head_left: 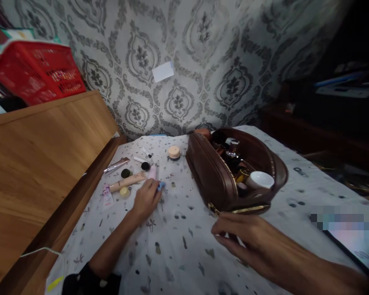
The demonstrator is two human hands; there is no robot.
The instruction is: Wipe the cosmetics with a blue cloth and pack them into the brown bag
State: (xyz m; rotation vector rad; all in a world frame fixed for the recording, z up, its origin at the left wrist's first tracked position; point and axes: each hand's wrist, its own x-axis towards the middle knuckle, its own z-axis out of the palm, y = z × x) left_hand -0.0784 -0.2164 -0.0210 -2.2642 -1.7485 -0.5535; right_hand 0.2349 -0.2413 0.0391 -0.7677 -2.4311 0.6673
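Observation:
My left hand is closed over the printed sheet, with a small blue item showing at its fingertips; its kind I cannot make out. Just beyond it lies a pink tube. Beside the hand are a beige tube, a small yellow-lidded pot and a pink-and-white tube. My right hand is loosely curled, thumb and fingers apart, with nothing visible between them. It hovers near the front zipper of a brown makeup bag, which stands unzipped. Inside are a white round container and a clear-capped bottle.
A peach-coloured jar stands left of the bag. Farther left lies a shiny slim tube. A phone rests at the right edge. A wooden board borders the left side, with a red basket above it. The patterned wall closes the back.

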